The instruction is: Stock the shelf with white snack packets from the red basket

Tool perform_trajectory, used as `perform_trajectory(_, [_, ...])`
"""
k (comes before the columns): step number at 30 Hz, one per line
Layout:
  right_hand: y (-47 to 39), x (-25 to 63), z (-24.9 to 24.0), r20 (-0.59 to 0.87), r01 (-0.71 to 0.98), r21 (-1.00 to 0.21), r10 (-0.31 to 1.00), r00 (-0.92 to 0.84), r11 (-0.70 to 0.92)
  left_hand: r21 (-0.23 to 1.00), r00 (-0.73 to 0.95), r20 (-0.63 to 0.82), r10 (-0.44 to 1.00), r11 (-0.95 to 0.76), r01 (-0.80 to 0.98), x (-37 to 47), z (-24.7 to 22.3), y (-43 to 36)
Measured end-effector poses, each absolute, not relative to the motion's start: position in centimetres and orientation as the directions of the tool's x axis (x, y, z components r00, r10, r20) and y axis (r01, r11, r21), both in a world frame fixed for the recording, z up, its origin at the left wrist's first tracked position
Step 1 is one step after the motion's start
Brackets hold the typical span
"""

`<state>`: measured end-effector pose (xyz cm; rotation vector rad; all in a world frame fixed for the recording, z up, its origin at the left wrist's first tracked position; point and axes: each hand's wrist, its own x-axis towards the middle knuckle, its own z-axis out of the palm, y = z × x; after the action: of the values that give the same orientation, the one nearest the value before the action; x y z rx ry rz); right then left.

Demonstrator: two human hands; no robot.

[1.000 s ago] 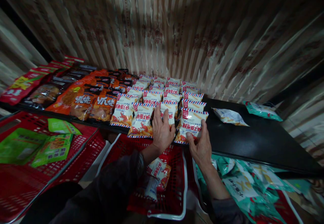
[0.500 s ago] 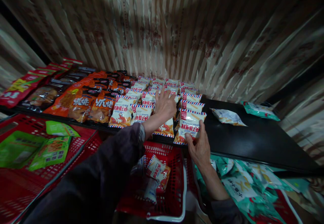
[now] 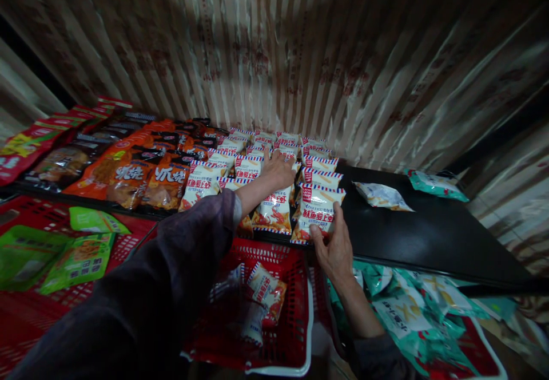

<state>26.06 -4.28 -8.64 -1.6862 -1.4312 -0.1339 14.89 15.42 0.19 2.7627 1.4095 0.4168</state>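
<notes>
My left hand reaches over the rows of white snack bags with red lettering and striped edges, its fingers apart and bent down onto the bags in the middle rows. Some of its fingertips are hidden. My right hand grips the lower right of the front snack bag in the rightmost row, thumb on its face and fingers along its side. To the left of that bag, another front snack bag leans below my left wrist.
Orange-black food packets line the black shelf on the left. A white snack bag and a teal bag lie on its right. Below are a red basket with snack bags, teal bags and green packets.
My left hand has shifted slightly on the bags, its fingers lower, and the front bag below it shows more fully. My right hand keeps its place on the front bag. The view has shifted slightly.
</notes>
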Motion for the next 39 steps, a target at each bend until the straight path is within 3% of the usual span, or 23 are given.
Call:
perform_trajectory(7, [-4.1,26.2,-8.8,0.598,0.84,-0.537,0.736,0.316,0.075,0.206,0.519,0.335,0.787,-0.598,0.774,13.9,1.5,12.4])
perform_trajectory(15, [-4.2,26.2,-8.8,0.553,0.794,-0.606,0.743,0.376,0.05,0.571,0.474,0.411,0.779,-0.625,0.532,10.7,-0.9,2.5])
perform_trajectory(19, [-4.3,26.1,-8.7,0.488,0.71,-0.704,0.735,0.471,0.012,0.67,0.485,0.379,0.788,-0.596,0.443,9.6,-3.1,-1.3])
perform_trajectory(27, [-4.1,25.9,-8.6,0.497,0.618,-0.784,0.662,0.562,0.064,0.742,0.579,0.343,0.74,-0.591,0.315,10.4,-3.4,-2.4])
perform_trajectory(39, [-3.9,25.9,-8.0,0.445,0.665,-0.747,0.728,0.522,-0.021,0.83,0.562,0.207,0.801,-0.448,0.333,11.4,-5.2,-2.3])
